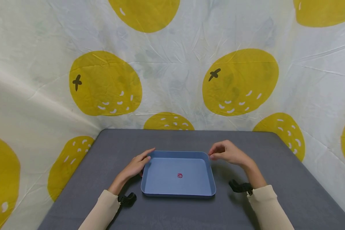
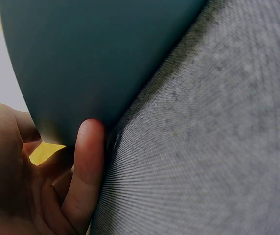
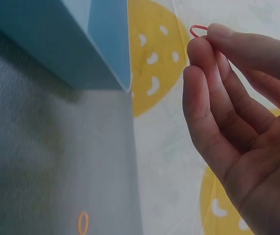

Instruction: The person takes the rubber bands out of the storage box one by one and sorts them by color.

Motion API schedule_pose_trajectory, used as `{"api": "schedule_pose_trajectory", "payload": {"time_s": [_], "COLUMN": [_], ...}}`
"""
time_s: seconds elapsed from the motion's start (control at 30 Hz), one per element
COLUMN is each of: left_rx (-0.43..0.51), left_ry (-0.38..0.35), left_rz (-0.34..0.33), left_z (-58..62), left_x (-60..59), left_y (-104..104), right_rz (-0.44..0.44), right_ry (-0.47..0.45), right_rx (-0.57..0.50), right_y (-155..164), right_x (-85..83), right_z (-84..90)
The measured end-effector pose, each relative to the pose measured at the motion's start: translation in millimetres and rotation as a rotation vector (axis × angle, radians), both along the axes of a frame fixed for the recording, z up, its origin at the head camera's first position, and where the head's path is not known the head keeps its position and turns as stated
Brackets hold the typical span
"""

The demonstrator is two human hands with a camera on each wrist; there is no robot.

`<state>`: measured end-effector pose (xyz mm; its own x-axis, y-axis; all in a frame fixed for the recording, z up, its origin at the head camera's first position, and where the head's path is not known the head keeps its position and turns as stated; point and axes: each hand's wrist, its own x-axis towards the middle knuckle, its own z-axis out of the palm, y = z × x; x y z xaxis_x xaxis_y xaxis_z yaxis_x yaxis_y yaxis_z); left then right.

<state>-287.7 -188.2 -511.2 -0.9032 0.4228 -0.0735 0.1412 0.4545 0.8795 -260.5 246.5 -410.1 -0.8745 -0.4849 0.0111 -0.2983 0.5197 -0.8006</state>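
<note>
A small red ring [image 3: 197,30] is pinched by the right hand [image 1: 228,153] at the blue tray's [image 1: 178,193] two o'clock corner; the tray's nine o'clock wall is touched by the left hand [image 1: 136,166], its fingers seemingly straight.

The right hand [image 3: 238,122] pinches a red rubber band [image 3: 197,30] (fingers curled) beside the blue tray [image 3: 81,49].

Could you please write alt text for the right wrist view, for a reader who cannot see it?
The right hand pinches a small red rubber band between thumb and fingers, held up beside a corner of the blue tray. An orange rubber band lies on the grey tabletop below, with a white cloth printed with yellow fruit behind.
</note>
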Motion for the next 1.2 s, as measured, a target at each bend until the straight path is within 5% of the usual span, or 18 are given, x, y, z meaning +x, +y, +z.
{"api": "schedule_pose_trajectory", "payload": {"time_s": [1.2], "left_rx": [0.006], "left_ry": [0.01], "left_rz": [-0.013], "left_z": [-2.0], "left_x": [-1.4], "left_y": [-1.0], "right_rz": [-0.043], "right_ry": [-0.024], "right_rx": [-0.028], "right_y": [57.3], "right_x": [11.7], "right_z": [-18.9]}}
